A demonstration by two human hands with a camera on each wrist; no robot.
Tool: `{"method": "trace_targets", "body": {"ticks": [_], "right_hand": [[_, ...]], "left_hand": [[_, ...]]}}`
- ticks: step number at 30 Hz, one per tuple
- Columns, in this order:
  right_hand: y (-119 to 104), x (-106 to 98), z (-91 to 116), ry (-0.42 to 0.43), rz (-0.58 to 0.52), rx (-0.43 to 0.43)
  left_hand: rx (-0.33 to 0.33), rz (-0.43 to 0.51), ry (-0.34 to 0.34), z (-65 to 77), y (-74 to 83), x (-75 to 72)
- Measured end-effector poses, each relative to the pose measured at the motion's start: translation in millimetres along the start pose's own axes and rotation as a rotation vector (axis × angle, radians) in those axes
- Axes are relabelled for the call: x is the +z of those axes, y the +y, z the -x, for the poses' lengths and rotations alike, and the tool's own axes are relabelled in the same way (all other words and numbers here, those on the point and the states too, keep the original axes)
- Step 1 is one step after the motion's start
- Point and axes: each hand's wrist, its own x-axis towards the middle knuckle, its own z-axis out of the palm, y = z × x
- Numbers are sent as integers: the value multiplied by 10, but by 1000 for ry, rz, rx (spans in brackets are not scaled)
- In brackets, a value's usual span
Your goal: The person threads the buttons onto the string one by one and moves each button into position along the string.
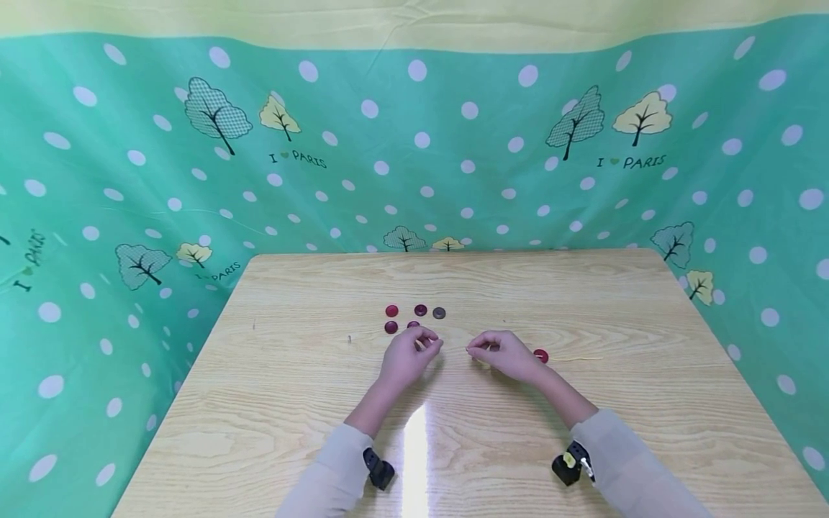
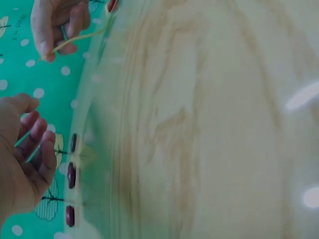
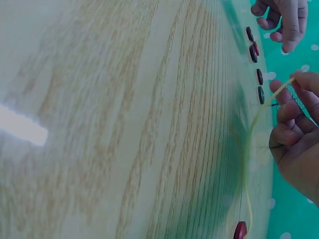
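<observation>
My right hand [image 1: 508, 354] pinches the end of a thin yellow string [image 3: 252, 124] between thumb and fingertips, above the table. The string runs back to a red button [image 1: 540, 355] lying by the right wrist, and its tail stretches right over the wood. My left hand [image 1: 408, 356] hovers opposite, fingers loosely bent and holding nothing, as the left wrist view shows. Just beyond it lie several buttons: a bright red one [image 1: 391, 311], dark red ones [image 1: 391, 327] and a grey one [image 1: 439, 313]. The left hand partly covers one dark red button [image 1: 413, 324] in the head view.
The buttons and string are on a pale wooden table [image 1: 291, 403]. A green dotted cloth [image 1: 414, 158] hangs along its back and sides. A tiny dark bit [image 1: 350, 339] lies left of the buttons. Each wrist wears a black camera [image 1: 381, 475] on a strap.
</observation>
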Motion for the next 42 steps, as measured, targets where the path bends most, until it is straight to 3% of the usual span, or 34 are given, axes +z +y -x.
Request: {"method": "trace_targets", "body": {"ticks": [13,20,33,42], "right_hand": [[-46,-22,52,-8,-35,20],[0,-24,48,-2,-17,23],[5,-9,59,1,-26,40],[22,8,28,-14,-17,57]], "left_hand": [[-77,-168,76,-77,-120,-212],[-20,-269,97,-123,-212,-274],[14,-390,48,-238,-318,-283],[-10,-435,18,-300,-367,-263]]}}
